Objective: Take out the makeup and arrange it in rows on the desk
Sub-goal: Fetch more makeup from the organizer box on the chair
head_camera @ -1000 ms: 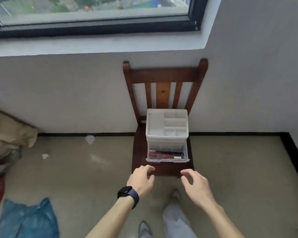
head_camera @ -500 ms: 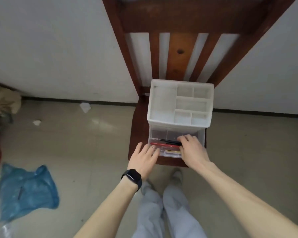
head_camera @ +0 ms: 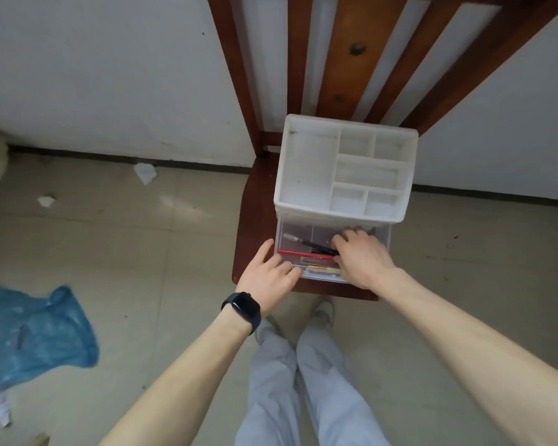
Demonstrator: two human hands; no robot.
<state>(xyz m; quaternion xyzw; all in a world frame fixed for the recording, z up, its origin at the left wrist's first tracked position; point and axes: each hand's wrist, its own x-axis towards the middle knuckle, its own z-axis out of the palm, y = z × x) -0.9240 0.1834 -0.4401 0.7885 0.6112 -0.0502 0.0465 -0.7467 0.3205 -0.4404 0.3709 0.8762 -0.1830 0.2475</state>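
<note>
Fingers of your right hand (head_camera: 363,257) are reaching down into the clear drawer (head_camera: 298,234), bent over the near end of a thin black stick (head_camera: 316,247). Whether they are pinching it or only touching it cannot be told, since the knuckles are hiding the tips. Your left hand (head_camera: 271,273) is lying relaxed with its fingers fairly straight, resting on the drawer's front left corner. A ring (head_camera: 288,264) is showing on one finger and a black watch (head_camera: 241,309) is sitting on the wrist.

The makeup is sitting inside that drawer. The black stick is lying aslant, a red pencil (head_camera: 300,253) is lying just in front of it along the drawer's length, and a yellowish piece (head_camera: 322,269) is lying nearest the front wall.

The drawer is standing pulled out from the bottom of a white organiser (head_camera: 306,169), whose top is divided into open compartments. The organiser is standing on the seat of a wooden chair (head_camera: 255,220), which is backing onto a pale wall (head_camera: 110,75).

Below your arms, your legs in pale trousers (head_camera: 271,381) are standing on the tiled floor (head_camera: 174,252). Off to your left a blue plastic bag (head_camera: 36,336) is lying on that floor, and a scrap of crumpled paper (head_camera: 145,172) is lying near the foot of the wall.
</note>
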